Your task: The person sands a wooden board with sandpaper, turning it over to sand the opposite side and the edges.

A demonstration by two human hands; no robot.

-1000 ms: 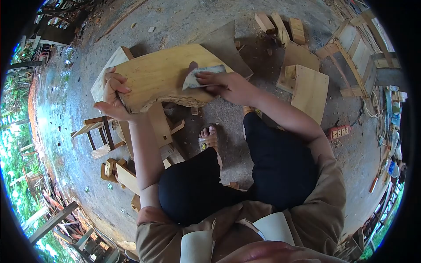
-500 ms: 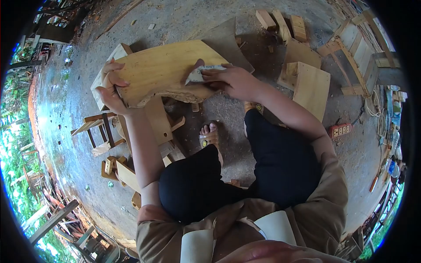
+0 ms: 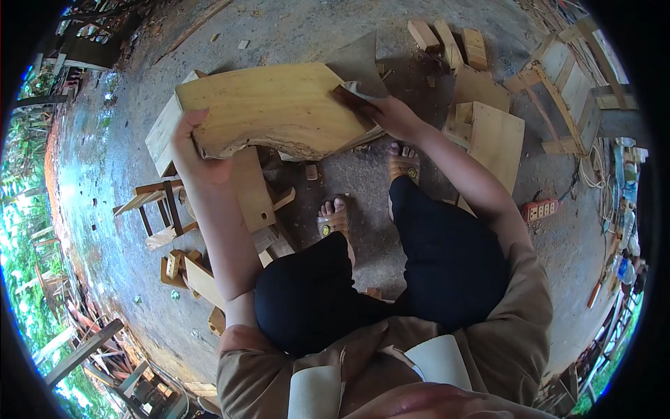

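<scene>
I hold a pale wooden slab [image 3: 272,108] with a rough bark edge in front of me, lifted and tilted above the ground. My left hand [image 3: 199,153] grips its left lower edge from underneath. My right hand [image 3: 391,115] clasps the slab's right end, with a folded piece of sandpaper [image 3: 354,91] pinched against the wood under my fingers. A pale block [image 3: 162,133] shows behind the slab's left end. My feet in sandals [image 3: 333,218] rest on the concrete below.
Wood offcuts and a small stool frame [image 3: 157,209] lie at lower left. Boards and blocks [image 3: 488,133] sit at right, several short blocks [image 3: 447,38] at the top. A power strip [image 3: 541,208] lies on the concrete at right, cables beyond it.
My right hand slid with the sandpaper from the slab's face to its right end. My left hand shifted under the left edge, and the slab rose and turned flatter.
</scene>
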